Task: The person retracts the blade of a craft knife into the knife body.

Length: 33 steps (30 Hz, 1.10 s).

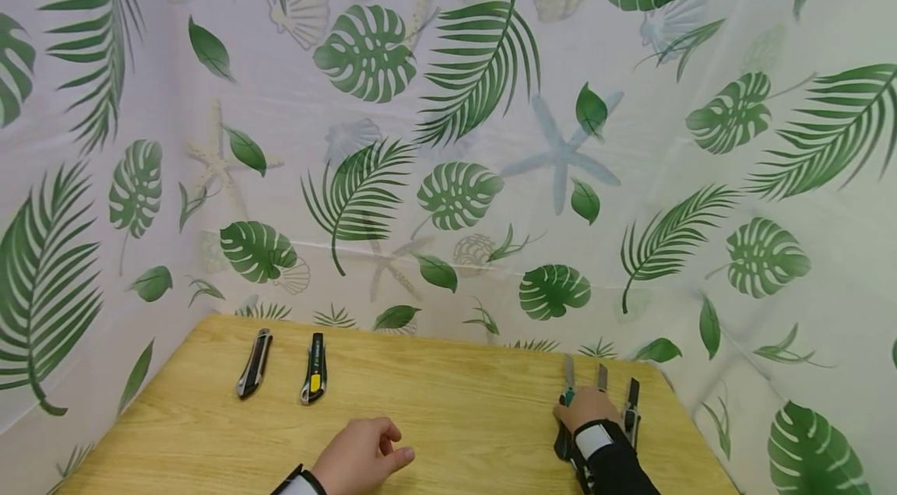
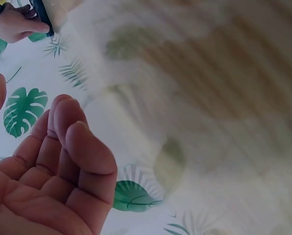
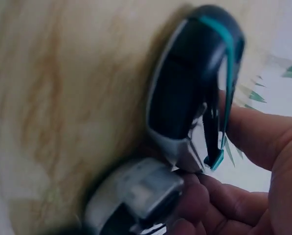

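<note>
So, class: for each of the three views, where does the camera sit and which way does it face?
Head: on the head, facing forward and down at the table, left hand and right hand.
Left wrist: faces the left palm; far off, the right hand, shared with the head view.
Right wrist: close on fingers gripping the teal-trimmed knife.

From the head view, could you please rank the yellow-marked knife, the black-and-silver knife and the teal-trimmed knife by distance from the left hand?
1. Yellow-marked knife, just behind the left hand.
2. Black-and-silver knife, farther left.
3. Teal-trimmed knife, far right, in the right hand.
</note>
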Each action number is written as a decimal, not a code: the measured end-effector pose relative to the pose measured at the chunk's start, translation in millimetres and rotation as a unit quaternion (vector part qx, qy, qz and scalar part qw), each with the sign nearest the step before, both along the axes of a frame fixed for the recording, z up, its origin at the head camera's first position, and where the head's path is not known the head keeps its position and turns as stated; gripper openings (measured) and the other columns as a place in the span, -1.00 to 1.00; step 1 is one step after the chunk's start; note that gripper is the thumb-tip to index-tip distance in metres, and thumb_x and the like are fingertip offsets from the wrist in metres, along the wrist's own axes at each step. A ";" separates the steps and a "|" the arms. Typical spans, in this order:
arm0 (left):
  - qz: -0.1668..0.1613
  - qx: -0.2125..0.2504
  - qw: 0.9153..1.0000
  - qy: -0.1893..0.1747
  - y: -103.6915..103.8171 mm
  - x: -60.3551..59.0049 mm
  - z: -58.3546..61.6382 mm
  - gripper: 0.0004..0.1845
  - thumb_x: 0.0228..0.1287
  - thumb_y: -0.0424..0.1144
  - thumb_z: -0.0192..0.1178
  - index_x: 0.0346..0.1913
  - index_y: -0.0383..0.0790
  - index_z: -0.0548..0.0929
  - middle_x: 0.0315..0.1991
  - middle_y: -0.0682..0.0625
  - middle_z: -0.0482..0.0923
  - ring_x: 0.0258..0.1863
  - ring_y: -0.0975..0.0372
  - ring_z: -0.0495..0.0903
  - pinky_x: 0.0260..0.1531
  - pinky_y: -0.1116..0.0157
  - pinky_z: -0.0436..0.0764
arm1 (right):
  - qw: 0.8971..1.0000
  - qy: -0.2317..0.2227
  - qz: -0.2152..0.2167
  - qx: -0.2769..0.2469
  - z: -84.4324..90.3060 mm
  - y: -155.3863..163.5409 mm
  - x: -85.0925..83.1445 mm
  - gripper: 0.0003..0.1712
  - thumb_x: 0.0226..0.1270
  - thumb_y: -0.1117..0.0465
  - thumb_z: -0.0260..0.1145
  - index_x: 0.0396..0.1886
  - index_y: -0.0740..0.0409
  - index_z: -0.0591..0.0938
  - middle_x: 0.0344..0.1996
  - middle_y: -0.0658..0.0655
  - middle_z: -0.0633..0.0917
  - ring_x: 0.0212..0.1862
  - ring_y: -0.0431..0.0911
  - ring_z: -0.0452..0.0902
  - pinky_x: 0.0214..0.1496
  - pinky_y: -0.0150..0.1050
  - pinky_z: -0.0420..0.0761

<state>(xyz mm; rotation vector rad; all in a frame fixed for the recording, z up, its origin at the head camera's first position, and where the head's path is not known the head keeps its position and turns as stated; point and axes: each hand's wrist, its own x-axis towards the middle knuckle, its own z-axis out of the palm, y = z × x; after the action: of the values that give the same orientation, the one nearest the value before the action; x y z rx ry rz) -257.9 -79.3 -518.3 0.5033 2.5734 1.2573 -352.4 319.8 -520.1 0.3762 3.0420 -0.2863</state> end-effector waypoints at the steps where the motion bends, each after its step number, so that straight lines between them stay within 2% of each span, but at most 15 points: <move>1: -0.002 0.004 1.000 -0.006 0.5 0.9 -0.6 -0.61 0.41 0.05 0.28 -0.03 -0.25 0.69 -0.38 0.10 0.59 -0.45 0.22 0.56 -0.40 0.15 0.57 | 1.000 -0.003 0.002 0.002 -0.4 -0.5 -1.6 -0.55 0.30 -0.05 0.42 -0.64 0.18 0.65 -0.65 0.14 0.63 -0.56 0.03 0.56 -0.46 -0.03 0.57; 5: -0.006 0.020 0.999 -0.028 3.2 3.6 -3.3 -0.62 0.42 0.02 0.29 -0.01 -0.26 0.68 -0.38 0.08 0.58 -0.45 0.20 0.56 -0.42 0.17 0.56 | 1.000 -0.009 0.007 0.007 1.9 -4.0 -4.4 -0.66 0.30 0.06 0.42 -0.55 0.22 0.69 -0.58 0.17 0.65 -0.52 0.05 0.58 -0.43 0.01 0.60; 9: -0.013 0.034 0.998 -0.041 7.1 4.6 -4.1 -0.61 0.42 0.00 0.29 0.00 -0.30 0.67 -0.37 0.06 0.58 -0.45 0.19 0.56 -0.42 0.18 0.56 | 1.000 -0.017 0.010 0.007 8.1 -9.5 1.4 -0.64 0.28 0.09 0.41 -0.65 0.16 0.61 -0.66 0.10 0.58 -0.57 0.00 0.51 -0.50 -0.10 0.48; 12: -0.017 0.050 0.997 -0.049 9.4 4.7 -3.4 -0.62 0.43 -0.02 0.28 0.01 -0.30 0.68 -0.36 0.06 0.58 -0.46 0.18 0.55 -0.43 0.19 0.55 | 1.000 -0.001 0.016 -0.021 13.4 -18.6 8.8 -0.52 0.24 0.05 0.41 -0.80 0.05 0.47 -0.79 -0.01 0.39 -0.69 -0.11 0.30 -0.60 -0.22 0.31; 15: -0.013 0.072 0.996 -0.045 13.1 5.5 -1.4 -0.63 0.44 -0.01 0.28 0.01 -0.28 0.69 -0.34 0.06 0.59 -0.43 0.18 0.54 -0.42 0.21 0.53 | 0.995 0.051 0.044 -0.076 24.1 -39.5 15.9 -0.44 0.22 0.00 0.40 -0.88 -0.02 0.37 -0.87 -0.10 0.24 -0.74 -0.19 0.11 -0.65 -0.30 0.13; 17: -0.006 0.092 0.995 -0.037 19.0 6.8 2.7 -0.60 0.43 0.01 0.28 0.04 -0.28 0.69 -0.30 0.06 0.62 -0.38 0.19 0.55 -0.39 0.22 0.54 | 0.984 0.087 0.068 -0.140 37.3 -60.4 21.2 -0.49 0.23 0.00 0.39 -0.84 0.02 0.46 -0.86 -0.11 0.29 -0.73 -0.20 0.14 -0.63 -0.31 0.13; 20: 0.003 0.143 0.989 -0.024 33.5 9.4 12.5 -0.48 0.43 0.06 0.26 0.19 -0.31 0.63 -0.15 0.02 0.67 -0.28 0.20 0.60 -0.31 0.21 0.61 | 0.954 0.134 0.101 -0.249 61.6 -97.9 30.4 -0.62 0.27 -0.02 0.39 -0.59 0.14 0.69 -0.71 -0.08 0.57 -0.63 -0.21 0.43 -0.57 -0.29 0.36; 23: 0.014 0.224 0.974 -0.029 51.7 11.8 24.3 -0.35 0.45 0.09 0.23 0.37 -0.32 0.50 0.06 -0.12 0.67 -0.18 0.14 0.69 -0.21 0.17 0.68 | 0.916 0.162 0.119 -0.348 84.4 -131.8 40.6 -0.63 0.30 -0.03 0.43 -0.23 0.22 0.76 -0.48 0.03 0.74 -0.43 -0.13 0.67 -0.35 -0.19 0.62; 25: 0.022 0.275 0.961 -0.031 61.5 12.9 31.6 -0.35 0.48 0.05 0.20 0.42 -0.33 0.44 0.10 -0.17 0.65 -0.13 0.09 0.72 -0.17 0.17 0.70 | 0.895 0.179 0.126 -0.389 95.1 -149.2 46.1 -0.61 0.29 -0.03 0.46 -0.16 0.23 0.75 -0.43 0.05 0.75 -0.39 -0.11 0.71 -0.27 -0.17 0.66; 26: 0.029 0.298 0.953 -0.033 65.3 13.2 34.7 -0.38 0.50 0.01 0.19 0.42 -0.33 0.44 0.07 -0.18 0.66 -0.13 0.08 0.73 -0.17 0.18 0.71 | 0.887 0.186 0.128 -0.402 99.3 -156.2 48.7 -0.61 0.29 -0.03 0.47 -0.14 0.21 0.74 -0.42 0.04 0.75 -0.37 -0.11 0.71 -0.26 -0.16 0.67; 29: 0.049 0.345 0.937 -0.035 71.3 13.8 40.7 -0.50 0.55 -0.12 0.15 0.37 -0.36 0.49 -0.10 -0.13 0.71 -0.16 0.06 0.75 -0.17 0.22 0.72 | 0.875 0.208 0.127 -0.418 107.3 -170.2 55.0 -0.63 0.26 -0.03 0.50 -0.15 0.16 0.74 -0.43 0.01 0.73 -0.36 -0.12 0.68 -0.26 -0.17 0.64; 31: 0.056 0.363 0.929 -0.040 71.9 14.6 42.2 -0.55 0.56 -0.18 0.13 0.34 -0.39 0.50 -0.20 -0.11 0.72 -0.18 0.06 0.75 -0.17 0.22 0.72 | 0.873 0.219 0.125 -0.417 109.5 -174.7 57.5 -0.64 0.25 -0.04 0.51 -0.16 0.15 0.74 -0.43 0.01 0.72 -0.36 -0.12 0.64 -0.27 -0.18 0.62; 33: 0.061 0.376 0.923 -0.049 71.5 15.5 42.6 -0.52 0.56 -0.19 0.12 0.37 -0.41 0.46 -0.20 -0.10 0.72 -0.20 0.06 0.75 -0.17 0.20 0.72 | 0.871 0.226 0.126 -0.417 109.7 -176.8 59.4 -0.61 0.24 -0.05 0.51 -0.17 0.17 0.73 -0.43 0.02 0.70 -0.36 -0.11 0.60 -0.30 -0.19 0.60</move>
<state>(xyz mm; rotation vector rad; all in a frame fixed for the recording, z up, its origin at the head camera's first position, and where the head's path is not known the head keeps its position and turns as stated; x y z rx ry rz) -242.4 -7.9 -475.8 0.3880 1.9817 2.2485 -293.0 143.0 -410.4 -0.1802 2.9030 -1.7767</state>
